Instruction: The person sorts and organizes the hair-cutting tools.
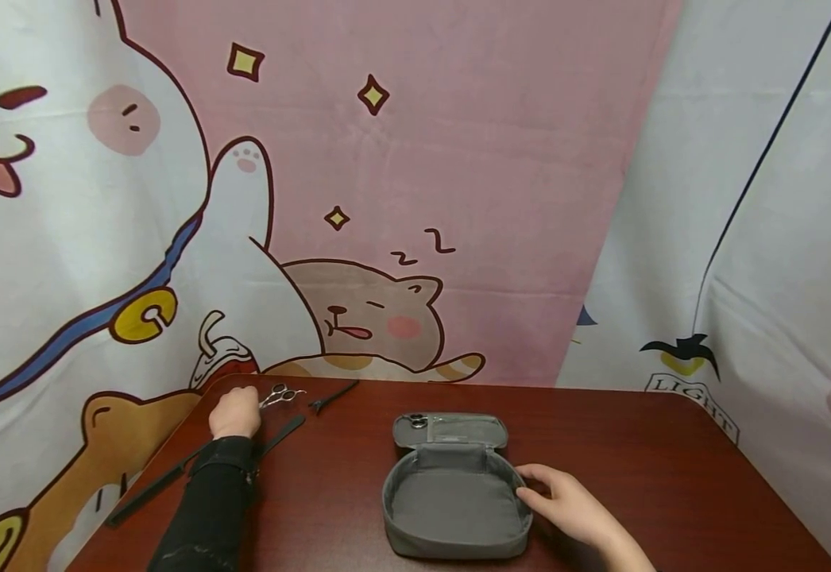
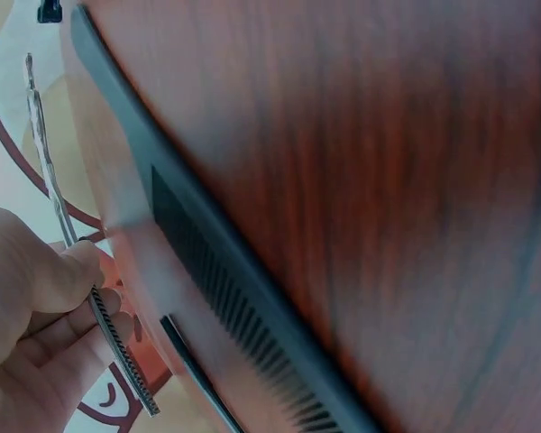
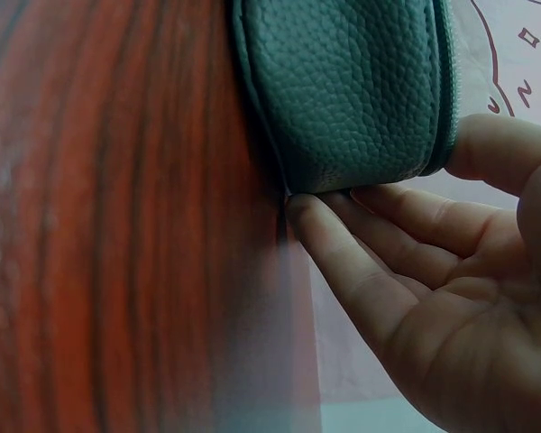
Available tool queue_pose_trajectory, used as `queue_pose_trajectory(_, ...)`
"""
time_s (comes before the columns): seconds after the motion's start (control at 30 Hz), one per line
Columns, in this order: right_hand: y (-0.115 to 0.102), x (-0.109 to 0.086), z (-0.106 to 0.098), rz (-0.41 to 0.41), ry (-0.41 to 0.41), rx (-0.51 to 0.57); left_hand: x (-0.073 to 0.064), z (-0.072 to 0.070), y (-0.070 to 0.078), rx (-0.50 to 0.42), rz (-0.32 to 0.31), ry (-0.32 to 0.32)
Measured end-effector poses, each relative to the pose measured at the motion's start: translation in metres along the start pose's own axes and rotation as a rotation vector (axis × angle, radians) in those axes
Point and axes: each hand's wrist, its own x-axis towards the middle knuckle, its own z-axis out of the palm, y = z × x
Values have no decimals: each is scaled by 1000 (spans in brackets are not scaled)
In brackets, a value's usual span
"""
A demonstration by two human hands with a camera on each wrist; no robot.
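Head view first: nearest me is the open grey case [image 1: 454, 548], its right wall lightly held by the right hand [image 1: 573, 508], thumb by the rim and bent fingers along the outside. Its lid [image 1: 465, 429] lies folded away from me, with a small metal ring-shaped thing [image 1: 418, 421] at the left of it. Left of the case, a broad stretch of table [image 1: 330, 508] runs to the left sleeve [image 1: 218, 500], which passes between a left comb [image 1: 147, 492] and a right comb [image 1: 284, 434], both slanting away to the right. Beyond them, by the table's far left corner, I see the left hand [image 1: 235, 411] closed in a pinch on the scissors [image 1: 281, 394], gripping near mid-length. The relation I judge to matter: from that hand the case lies rightward and nearer me, while the scissors' long axis runs roughly sideways, finger loops toward the case side, toothed blade the other way. I can't tell whether they touch the tabletop. A dark clip [image 1: 334, 397] sits just right of the loops, near the far edge; the printed cloth [image 1: 494, 159] hangs close behind, so room opens rightward and toward me.
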Motion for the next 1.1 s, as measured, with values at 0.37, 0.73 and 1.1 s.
queue_pose_trajectory(0.37, -1, 0, 2, -8, 17, -19, 0, -3, 21, -17, 50, 102)
queue_pose_trajectory(0.73, 0, -1, 1, -13, 13, -22, -8, -10, 48, -59, 144, 177)
queue_pose_trajectory(1.1, -1, -1, 1, 22, 13, -8, -23, -9, 73, -106, 270, 268)
